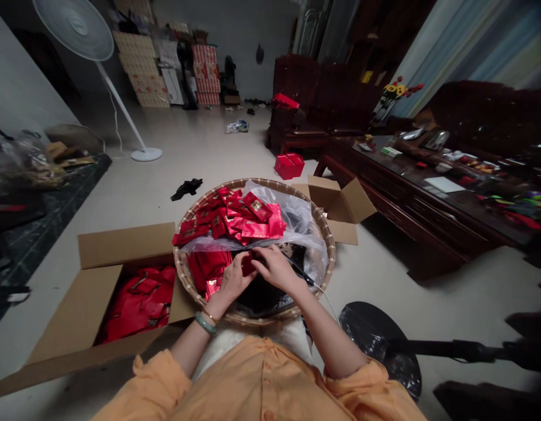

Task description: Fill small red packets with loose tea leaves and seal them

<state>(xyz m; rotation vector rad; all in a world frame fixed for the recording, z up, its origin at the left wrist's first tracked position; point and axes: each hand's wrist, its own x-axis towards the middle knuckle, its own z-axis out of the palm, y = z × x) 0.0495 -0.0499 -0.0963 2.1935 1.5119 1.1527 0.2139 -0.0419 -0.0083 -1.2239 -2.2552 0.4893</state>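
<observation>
A round woven basket rests on my lap, holding a pile of small red packets on clear plastic at its far side. Near the basket's front, my left hand and my right hand meet, both pinching one small red packet between them. More red packets lie flat under my left hand. A green bangle is on my left wrist.
An open cardboard box with red bags stands at my left. A smaller open box sits beyond the basket. A dark wooden table runs along the right. A standing fan is far left, and a black round stool at lower right.
</observation>
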